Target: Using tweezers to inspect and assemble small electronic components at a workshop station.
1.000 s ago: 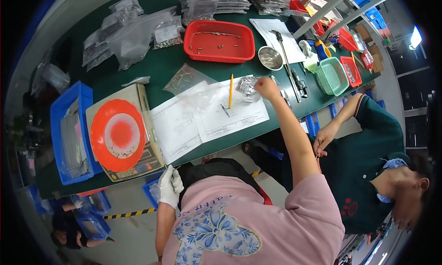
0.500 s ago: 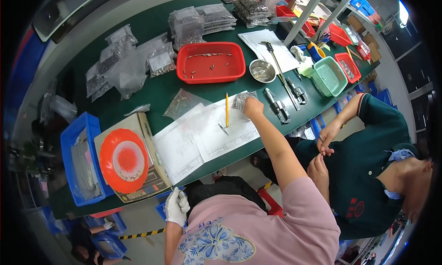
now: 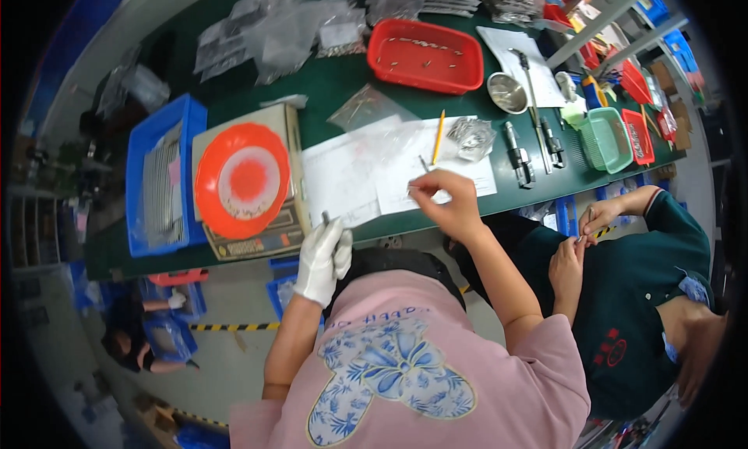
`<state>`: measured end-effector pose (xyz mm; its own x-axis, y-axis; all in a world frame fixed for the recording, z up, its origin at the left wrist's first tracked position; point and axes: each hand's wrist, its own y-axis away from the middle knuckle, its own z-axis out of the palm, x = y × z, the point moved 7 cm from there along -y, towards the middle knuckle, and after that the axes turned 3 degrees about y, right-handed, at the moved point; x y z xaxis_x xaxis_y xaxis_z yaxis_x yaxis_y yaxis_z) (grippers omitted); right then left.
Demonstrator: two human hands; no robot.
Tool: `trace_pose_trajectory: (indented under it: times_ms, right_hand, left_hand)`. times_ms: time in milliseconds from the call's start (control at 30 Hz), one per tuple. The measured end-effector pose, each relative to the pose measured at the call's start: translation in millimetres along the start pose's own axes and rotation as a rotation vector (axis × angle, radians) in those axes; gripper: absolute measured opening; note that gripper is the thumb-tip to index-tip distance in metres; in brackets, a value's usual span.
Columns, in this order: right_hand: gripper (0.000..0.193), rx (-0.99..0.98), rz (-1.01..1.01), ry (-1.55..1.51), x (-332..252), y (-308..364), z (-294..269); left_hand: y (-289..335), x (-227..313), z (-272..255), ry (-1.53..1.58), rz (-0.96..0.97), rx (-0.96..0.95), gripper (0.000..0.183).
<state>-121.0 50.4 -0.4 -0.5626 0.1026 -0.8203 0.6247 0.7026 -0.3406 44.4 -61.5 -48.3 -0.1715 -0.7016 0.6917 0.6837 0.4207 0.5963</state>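
Rod point(image 3: 326, 217), small, dark — gripped in curled, gloved left hand point(image 3: 322, 262); probably light, stiff, slippery, best pinched along sides. Right hand point(image 3: 449, 203) — fingertips nearly together, contents unclear.

The gloved left grip point(image 3: 322, 262) holds a small dark piece point(image 3: 326, 217).

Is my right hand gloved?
No, the right hand is bare; only the left hand wears a white glove.

Left hand point(image 3: 323, 260) white-gloved, fingers curled in grip, left forearm point(image 3: 290, 344) angled up; right hand point(image 3: 452, 199) bare, thumb and fingertips pinched, right elbow point(image 3: 526, 326) bent
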Motion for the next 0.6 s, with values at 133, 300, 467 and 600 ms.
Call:
trace_pose_trajectory:
  times_ms: [133,300,467,600]
  right_hand:
    - [0.012,-0.099,-0.198,-0.024,-49.3,3.4,12.1]
    - [0.013,-0.141,-0.273,-0.047,-62.4,14.1,20.4]
    - [0.013,-0.146,-0.323,-0.047,-65.9,20.8,25.4]
    - [0.013,-0.148,-0.318,-0.026,-66.8,22.0,27.8]
  left_hand:
    - [5.3,9.2,13.9,-0.093,0.022,0.005,0.027]
    - [16.1,6.4,16.6,-0.135,0.063,-0.029,0.030]
    - [21.0,3.8,10.5,-0.148,0.085,-0.007,0.030]
    - [24.1,5.0,9.4,-0.154,0.081,-0.012,0.030]
